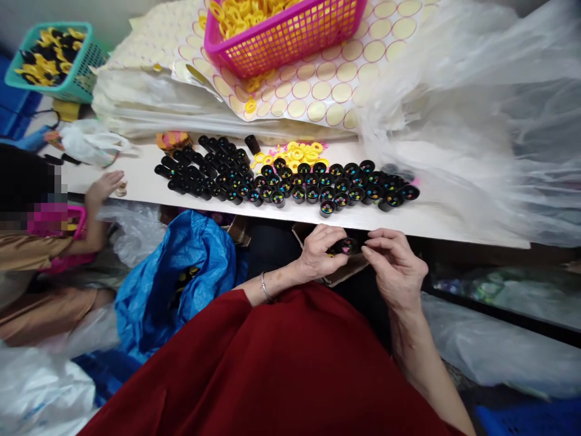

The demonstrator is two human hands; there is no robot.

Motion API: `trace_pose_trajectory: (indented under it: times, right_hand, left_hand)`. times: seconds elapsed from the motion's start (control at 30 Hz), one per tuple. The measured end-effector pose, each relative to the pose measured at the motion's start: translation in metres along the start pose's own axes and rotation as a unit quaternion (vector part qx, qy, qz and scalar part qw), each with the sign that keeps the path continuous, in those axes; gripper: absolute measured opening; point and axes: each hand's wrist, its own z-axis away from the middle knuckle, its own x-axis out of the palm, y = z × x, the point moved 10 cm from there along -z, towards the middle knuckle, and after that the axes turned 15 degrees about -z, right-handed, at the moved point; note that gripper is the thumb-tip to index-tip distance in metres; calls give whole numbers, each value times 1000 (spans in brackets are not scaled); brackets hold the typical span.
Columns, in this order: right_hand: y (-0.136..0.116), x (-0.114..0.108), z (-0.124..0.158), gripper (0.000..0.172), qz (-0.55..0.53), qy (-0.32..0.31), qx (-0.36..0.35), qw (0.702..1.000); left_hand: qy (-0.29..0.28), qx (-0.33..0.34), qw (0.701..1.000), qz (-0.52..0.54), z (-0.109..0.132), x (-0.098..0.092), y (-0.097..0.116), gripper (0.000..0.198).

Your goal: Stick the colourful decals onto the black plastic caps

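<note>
My left hand (320, 254) is closed around a small black cup (348, 245) with coloured bits inside, its open end toward my right. My right hand (397, 260) is just right of that cup, thumb and fingertips drawn together in a pinch. Whatever sits between those fingertips is too dark and small to name. Beyond both hands, many similar black cups (312, 194) stand packed along the white table (454, 224), coloured bits showing in the nearer ones. Yellow rings (297, 154) and pink pieces lie in a pile behind them.
A pink basket (281, 45) of yellow rings rests on sheets of round stickers (327, 72). Left are a green basket (86, 66), a blue bag (154, 278) and another person's hand (104, 184) on the table. Clear plastic sheeting (476, 109) spreads over the right side.
</note>
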Motion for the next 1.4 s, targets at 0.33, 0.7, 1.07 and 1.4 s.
trace_pose_trajectory:
  times: [0.33, 0.7, 1.07, 1.4]
  right_hand:
    - [18, -10, 18, 7, -55, 61, 22, 996]
    - [6, -16, 11, 12, 3, 63, -3, 998]
    - [-8, 84, -148, 19, 276, -230, -104, 927]
    - [88, 160, -222, 33, 538, -362, 87, 757]
  left_hand:
    - [-31, -21, 998, 58, 5, 7, -4, 27]
    - [92, -46, 994, -46, 4, -45, -20, 20]
    - [113, -114, 976, -149, -1, -69, -68, 11]
    - [97, -87, 977, -169, -9, -60, -74, 24]
